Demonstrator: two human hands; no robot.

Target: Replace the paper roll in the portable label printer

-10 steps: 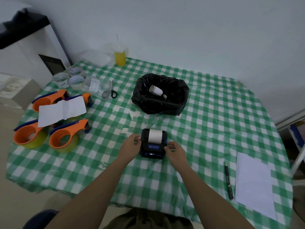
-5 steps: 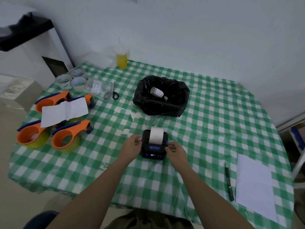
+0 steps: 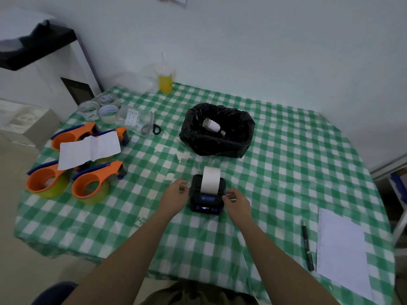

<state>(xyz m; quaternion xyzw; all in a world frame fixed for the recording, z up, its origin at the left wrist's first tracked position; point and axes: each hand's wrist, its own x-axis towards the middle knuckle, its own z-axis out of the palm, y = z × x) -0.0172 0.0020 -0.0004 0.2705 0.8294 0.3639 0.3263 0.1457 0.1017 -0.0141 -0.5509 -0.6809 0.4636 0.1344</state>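
Printer (image 3: 207, 195) sits near-centre on counter (image 3: 275, 172) w/ paper strip (image 3: 210, 179) feeding out, left hand (image 3: 174, 195) & right hand (image 3: 236, 202) fingers pinching its sides; prob. test-feed step, next: tear strip cleanly.

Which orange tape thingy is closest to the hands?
The front-right orange tape dispenser, nearest the left hand. The others sit further left or further back, two partly under a white paper.
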